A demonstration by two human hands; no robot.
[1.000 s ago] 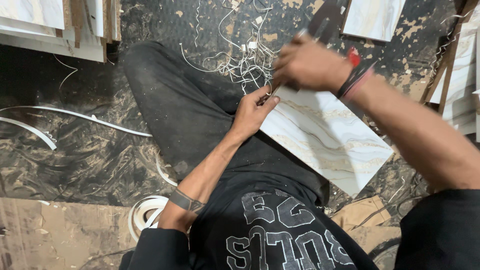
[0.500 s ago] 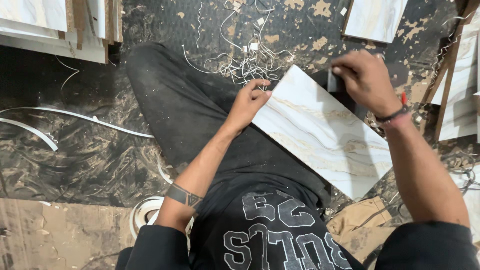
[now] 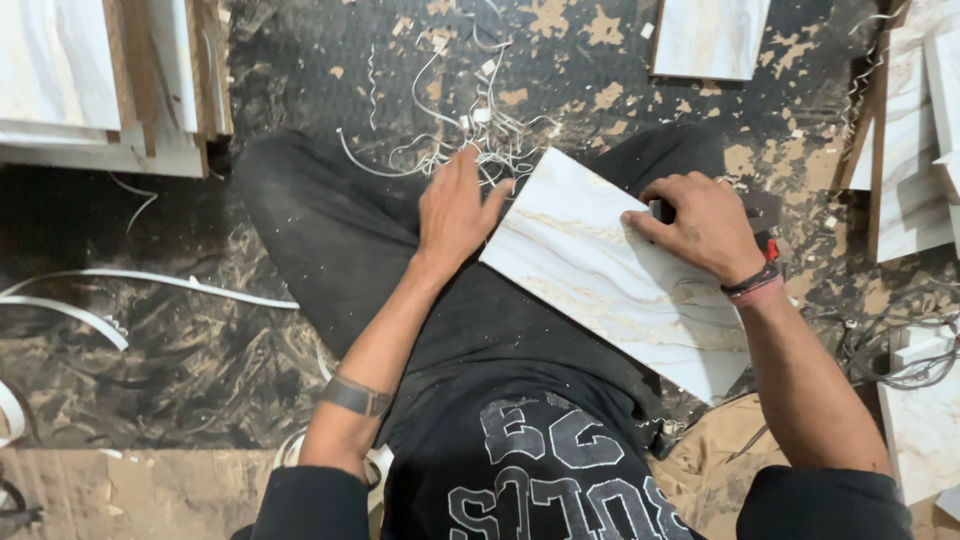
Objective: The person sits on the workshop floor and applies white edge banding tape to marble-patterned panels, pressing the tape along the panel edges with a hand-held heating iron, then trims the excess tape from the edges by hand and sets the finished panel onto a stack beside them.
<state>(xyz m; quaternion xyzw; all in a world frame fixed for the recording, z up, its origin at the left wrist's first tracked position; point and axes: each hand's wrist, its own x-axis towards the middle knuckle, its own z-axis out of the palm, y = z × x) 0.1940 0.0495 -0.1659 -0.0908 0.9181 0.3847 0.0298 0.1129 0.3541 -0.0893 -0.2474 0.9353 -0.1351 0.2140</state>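
A rectangular white board with a marble pattern (image 3: 610,270) lies across my lap, tilted with one corner pointing away from me. My left hand (image 3: 455,210) rests on my dark trouser leg, its fingers against the board's left edge. My right hand (image 3: 705,225) presses a small dark tool (image 3: 658,211) against the board's right edge, fingers closed around it. A red part of the tool shows by my wrist. A tangle of thin white trimmings (image 3: 470,135) lies just beyond my left hand.
More marble-pattern boards are stacked at the top left (image 3: 60,70), top middle (image 3: 710,35) and along the right (image 3: 915,170). Long white edge strips (image 3: 150,285) curl on the dark, stained floor at the left. A roll of white strip (image 3: 295,450) sits by my left elbow.
My right hand has slid down the board's right edge toward me. My left hand has shifted slightly along the left edge. The view has tilted a little lower.
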